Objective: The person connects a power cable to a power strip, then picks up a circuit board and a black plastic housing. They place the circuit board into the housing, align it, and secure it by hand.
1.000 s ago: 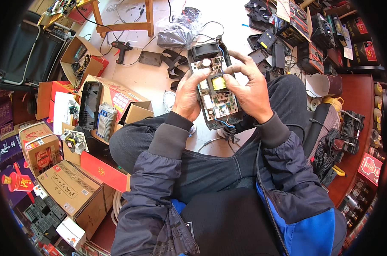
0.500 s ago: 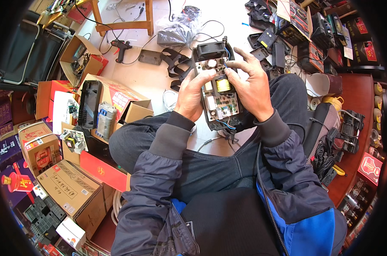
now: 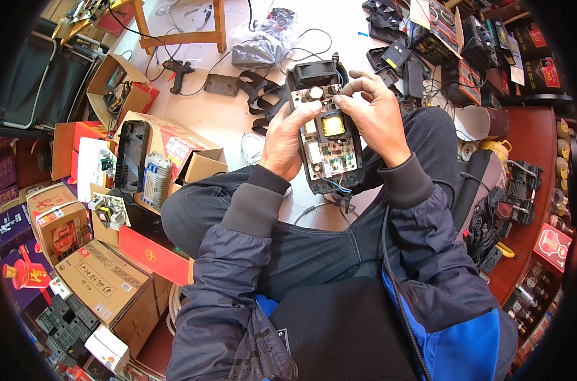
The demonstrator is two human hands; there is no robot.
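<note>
An opened charger-like device [image 3: 330, 155] is held up over my lap. Its black casing bares a circuit board with a yellow-wound transformer [image 3: 332, 125], and a black fan [image 3: 312, 74] sits at the far end. My left hand [image 3: 285, 141] is closed round the casing's left side, its thumb lying over the board. At the upper right of the board is my right hand [image 3: 376, 117], fingers curled and thumb tip bent in by the blue wires. Whatever sits between those fingertips is too small to make out.
Cardboard boxes [image 3: 104, 286] crowd the left, with a small loose circuit board [image 3: 110, 209] and a black casing half [image 3: 135, 155] among them. Ahead on the floor lie a glue gun [image 3: 179, 75], black straps [image 3: 260, 95] and a plastic-wrapped black item [image 3: 260, 52]. Coiled cables [image 3: 482, 238] lie to my right.
My right hand has drawn its fingers in from a more spread pose and lifted slightly off the board's right side. The left hand and the device stay nearly in place.
</note>
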